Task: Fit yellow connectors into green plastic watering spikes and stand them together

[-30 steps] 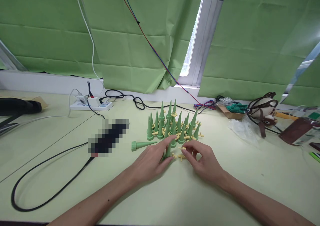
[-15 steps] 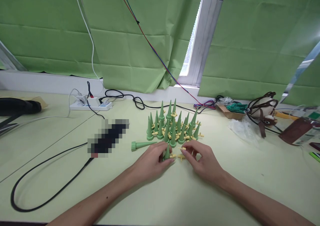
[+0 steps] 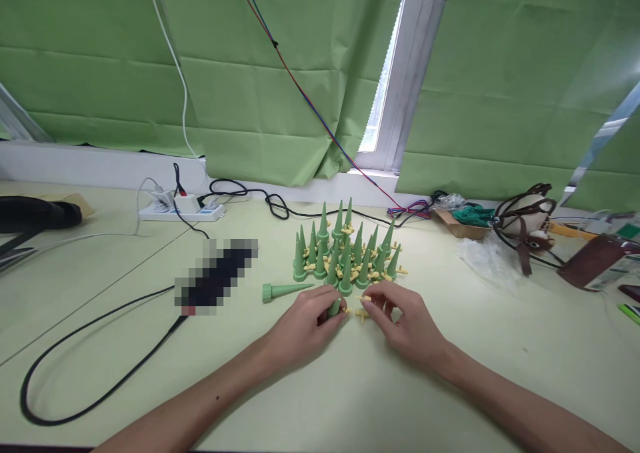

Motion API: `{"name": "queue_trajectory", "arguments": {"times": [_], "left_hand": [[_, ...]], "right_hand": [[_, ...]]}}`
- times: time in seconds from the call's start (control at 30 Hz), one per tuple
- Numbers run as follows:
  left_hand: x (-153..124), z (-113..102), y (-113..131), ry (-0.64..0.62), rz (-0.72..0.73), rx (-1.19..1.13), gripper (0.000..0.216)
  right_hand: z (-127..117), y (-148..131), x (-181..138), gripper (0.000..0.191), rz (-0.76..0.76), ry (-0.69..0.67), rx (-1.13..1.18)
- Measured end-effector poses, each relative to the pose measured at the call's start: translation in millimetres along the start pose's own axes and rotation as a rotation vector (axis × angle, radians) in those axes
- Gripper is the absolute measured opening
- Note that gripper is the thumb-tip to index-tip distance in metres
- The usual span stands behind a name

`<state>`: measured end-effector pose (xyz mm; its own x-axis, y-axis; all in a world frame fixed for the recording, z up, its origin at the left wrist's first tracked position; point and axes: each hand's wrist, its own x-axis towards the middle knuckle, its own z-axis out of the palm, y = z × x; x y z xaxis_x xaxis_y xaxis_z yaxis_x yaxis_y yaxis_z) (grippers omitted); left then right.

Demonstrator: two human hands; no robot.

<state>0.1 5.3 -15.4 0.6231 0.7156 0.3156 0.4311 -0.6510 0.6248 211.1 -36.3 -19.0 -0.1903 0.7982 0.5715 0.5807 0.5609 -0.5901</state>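
Observation:
My left hand [image 3: 305, 323] is closed around a green cone spike [image 3: 335, 306] with a small yellow fitting at its side, resting on the pale table [image 3: 350, 399]. My right hand [image 3: 400, 323] pinches a small yellow connector [image 3: 363, 313] just right of that cone. A cluster of several upright green cones [image 3: 345, 253] with yellow fittings stands just beyond both hands. One green cone [image 3: 285, 290] lies on its side to the left of my left hand.
A blurred dark object [image 3: 215, 276] with a black cable [image 3: 75, 373] lies left. A white power strip [image 3: 180, 207] sits near the green curtains [image 3: 250, 73]. At the right are a cardboard tray [image 3: 463, 225], a brown-strapped bag [image 3: 527, 226] and a clear plastic bag [image 3: 487, 256].
My left fingers have curled in from the cluster and closed round the single cone. The right hand has hardly moved.

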Motion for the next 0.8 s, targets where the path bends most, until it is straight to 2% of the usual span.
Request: {"name": "queue_trajectory", "arguments": {"times": [0.33,0.8], "left_hand": [[-1.6,-5.4,-1.3,0.020,0.080,-0.004,0.016],[0.7,-5.5,-0.2,0.053,0.009,-0.072,0.018]], "right_hand": [[0.0,1.0,-2.5,0.015,-0.024,-0.054,0.015],[-1.7,4.8,-1.8,0.011,-0.025,-0.102,0.047]]}}
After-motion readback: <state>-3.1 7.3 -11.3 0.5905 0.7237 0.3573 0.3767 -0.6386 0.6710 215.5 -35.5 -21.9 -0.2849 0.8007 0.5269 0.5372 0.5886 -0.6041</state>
